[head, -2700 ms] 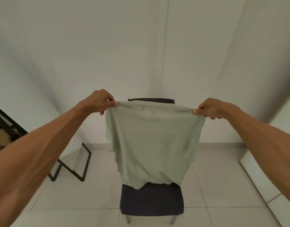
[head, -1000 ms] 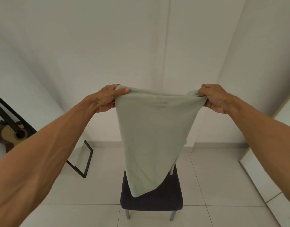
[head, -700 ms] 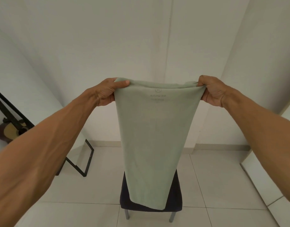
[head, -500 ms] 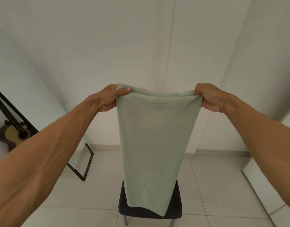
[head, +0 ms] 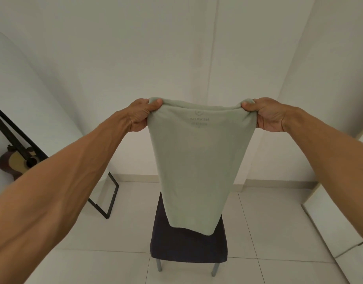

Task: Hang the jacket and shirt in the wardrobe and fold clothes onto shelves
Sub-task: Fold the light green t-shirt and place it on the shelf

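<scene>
Tiled floor (head: 268, 222) fills the lower frame. No wardrobe shelf is identifiable; the white panel at 4 o'clock could be one, can't tell.

Pale green t-shirt (head: 199, 160) is dead centre, in the air, with its sides folded in to a narrow strip. Hanging it lets gravity pull the strip flat and straight, probably prep for the crosswise fold. The hem hangs free in front of the chair.

Dark upholstered chair (head: 188, 247) at 6 o'clock sits directly below the shirt and is the likely fold surface.

Black metal frame (head: 111, 199) at 8 o'clock and guitar (head: 14, 162) at 9 o'clock are well clear.

Left hand (head: 139, 115) at 10 o'clock and right hand (head: 266, 115) at 2 o'clock each pinch a top corner. Thumbs are on the near side, fingers curled behind the cloth. The hands are spread apart to keep the top edge taut and the folds locked in.

Printed neck label (head: 199, 118) reads mirrored through the fabric.
</scene>
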